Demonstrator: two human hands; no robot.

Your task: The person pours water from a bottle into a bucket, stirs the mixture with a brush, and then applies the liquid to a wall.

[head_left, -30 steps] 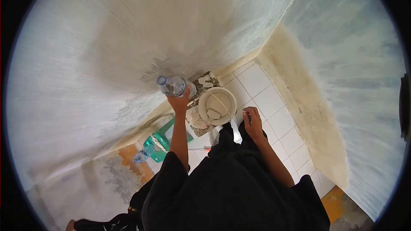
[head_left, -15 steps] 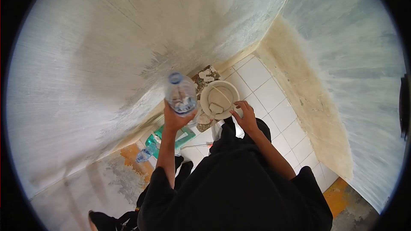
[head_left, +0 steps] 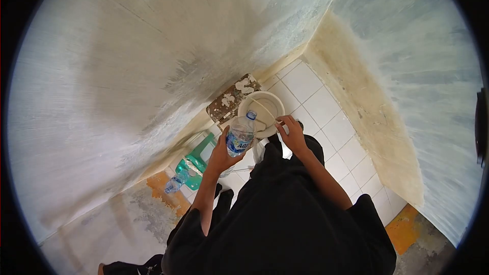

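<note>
My left hand [head_left: 222, 157] is wrapped round a clear plastic water bottle [head_left: 241, 137] with a blue label. The bottle leans toward a pale bucket [head_left: 277, 101], its blue neck at the bucket's near left rim. My right hand [head_left: 292, 133] is closed at the bucket's right rim, thumb and fingers pinched on its edge. Inside the bucket lies a greyish mix [head_left: 265, 106], crossed by a thin pale stick [head_left: 262, 106]. The bottle hides part of the bucket.
A worn, paint-spotted board [head_left: 224, 104] lies under the bucket, against the wall. To the left are a green plastic stool [head_left: 204, 147] and another clear bottle [head_left: 176, 181]. White tiles [head_left: 326, 109] cover the floor to the right. Part of another person's dark clothing [head_left: 130, 267] shows at lower left.
My left hand has brought the bottle right and down, tilting its neck toward the bucket. The fingers of my right hand have drawn closer together at the rim.
</note>
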